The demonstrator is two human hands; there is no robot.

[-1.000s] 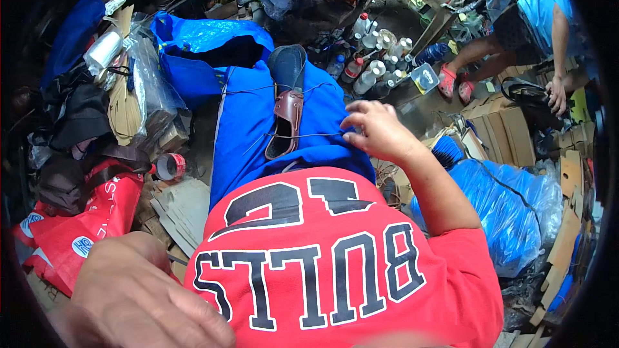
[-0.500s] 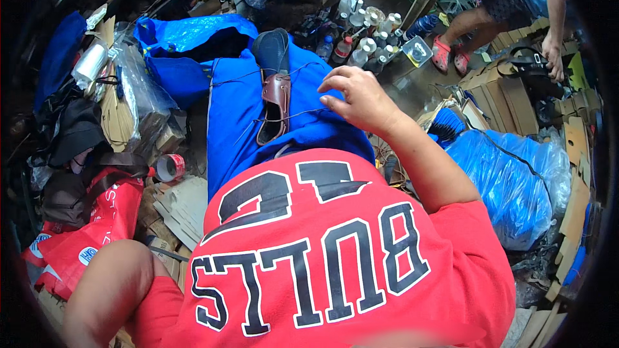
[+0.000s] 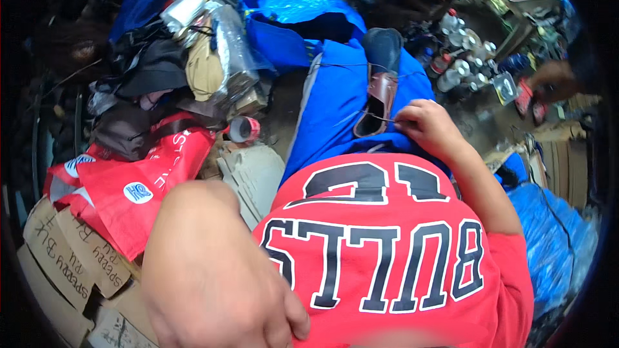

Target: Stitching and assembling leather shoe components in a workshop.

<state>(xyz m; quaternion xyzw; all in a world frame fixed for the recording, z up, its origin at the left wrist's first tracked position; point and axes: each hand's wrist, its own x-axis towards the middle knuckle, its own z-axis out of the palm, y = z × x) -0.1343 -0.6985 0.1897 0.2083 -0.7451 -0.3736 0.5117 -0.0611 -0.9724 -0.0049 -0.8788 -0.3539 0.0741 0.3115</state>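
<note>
A brown leather shoe [image 3: 377,99] with a dark sole lies on my lap, on my blue trousers [image 3: 329,109]. My right hand [image 3: 429,127] rests beside the shoe's opening, with its fingertips pinched on a thin thread [image 3: 382,118] that runs to the shoe. Close to the camera at the lower left is my left hand [image 3: 213,270], seen from the back with its fingers curled against my red jersey [image 3: 387,251]. What it holds is hidden.
A red bag [image 3: 148,174], cardboard pieces [image 3: 64,251], dark clothes and a blue bag [image 3: 290,16] crowd the left and back. A small red-rimmed cup [image 3: 244,129] lies by my knee. Bottles and cans [image 3: 464,64] stand at the right, near another person's foot [image 3: 525,96]. Blue plastic sheeting [image 3: 548,238] lies at the right.
My left hand has come up large and close to the camera at the lower left. My right hand stays at the shoe, pinching the thread.
</note>
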